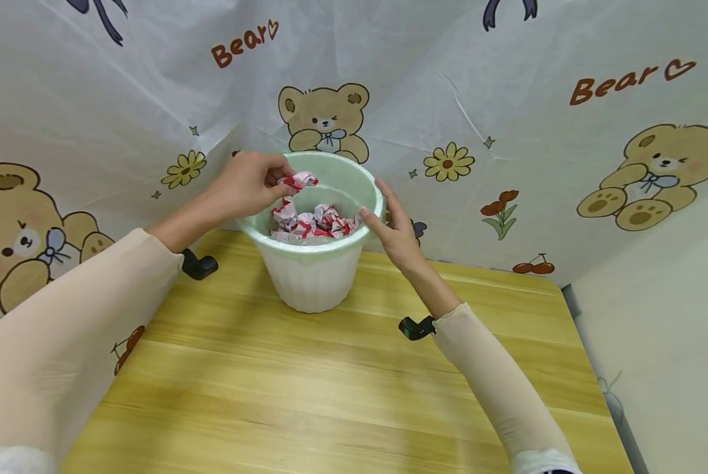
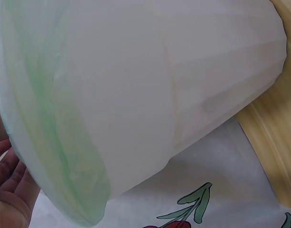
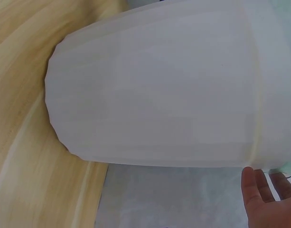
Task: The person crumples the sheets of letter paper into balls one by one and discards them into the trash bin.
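Observation:
A white bin (image 1: 312,280) with a pale green liner folded over its rim stands upright at the back of the wooden table. Several crumpled red-and-white paper balls (image 1: 306,224) lie inside it. Over the bin's left side, my left hand (image 1: 249,181) pinches one crumpled paper ball (image 1: 301,180) between thumb and fingers. My right hand (image 1: 398,230) rests at the right rim, fingers extended along the outside and thumb near the edge. In the right wrist view, the fingertips of that hand (image 3: 268,199) meet the bin's upper side.
A wooden table (image 1: 342,382) spreads out in front of the bin. Behind it hangs a white cloth (image 1: 401,79) printed with bears and flowers, close to the bin's back. Small black devices (image 1: 415,328) are worn at both wrists.

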Tool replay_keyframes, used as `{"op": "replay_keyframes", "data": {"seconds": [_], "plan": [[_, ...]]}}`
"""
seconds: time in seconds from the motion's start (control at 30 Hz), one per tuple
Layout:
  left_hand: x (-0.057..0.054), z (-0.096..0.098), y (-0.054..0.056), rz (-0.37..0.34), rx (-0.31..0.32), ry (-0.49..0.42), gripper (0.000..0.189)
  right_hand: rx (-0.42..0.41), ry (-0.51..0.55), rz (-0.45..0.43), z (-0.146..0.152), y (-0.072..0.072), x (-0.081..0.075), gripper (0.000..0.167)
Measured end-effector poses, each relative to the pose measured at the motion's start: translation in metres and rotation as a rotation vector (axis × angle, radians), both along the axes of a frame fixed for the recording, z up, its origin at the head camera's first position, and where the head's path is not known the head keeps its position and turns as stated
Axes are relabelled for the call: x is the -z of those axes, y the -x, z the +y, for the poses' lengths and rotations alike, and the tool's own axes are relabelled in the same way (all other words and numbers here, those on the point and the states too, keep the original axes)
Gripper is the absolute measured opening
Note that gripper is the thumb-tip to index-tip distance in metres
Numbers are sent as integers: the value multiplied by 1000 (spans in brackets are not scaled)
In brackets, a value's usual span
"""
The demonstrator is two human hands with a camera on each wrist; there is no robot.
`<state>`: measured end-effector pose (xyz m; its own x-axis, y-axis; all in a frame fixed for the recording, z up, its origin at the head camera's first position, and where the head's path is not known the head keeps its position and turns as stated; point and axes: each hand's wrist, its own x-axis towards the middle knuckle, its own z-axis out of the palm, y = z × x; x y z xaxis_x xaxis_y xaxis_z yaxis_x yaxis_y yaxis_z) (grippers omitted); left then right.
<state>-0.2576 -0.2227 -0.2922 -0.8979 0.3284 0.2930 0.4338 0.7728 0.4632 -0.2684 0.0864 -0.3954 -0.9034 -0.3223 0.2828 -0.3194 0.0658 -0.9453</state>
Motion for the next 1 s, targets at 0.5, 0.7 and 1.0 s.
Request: {"op": "replay_keyframes", "data": {"seconds": [0.5, 0.7, 1.0], "plan": [[-1, -4, -4, -3, -29, 21, 34, 22, -35, 20, -2, -2, 2, 70], [1, -7, -12, -7, -36, -52, 32, 60, -77, 1, 3, -7, 1, 69], [9, -16, -48, 48, -121, -279, 31, 53, -109, 42, 26, -24, 7, 63]]}}
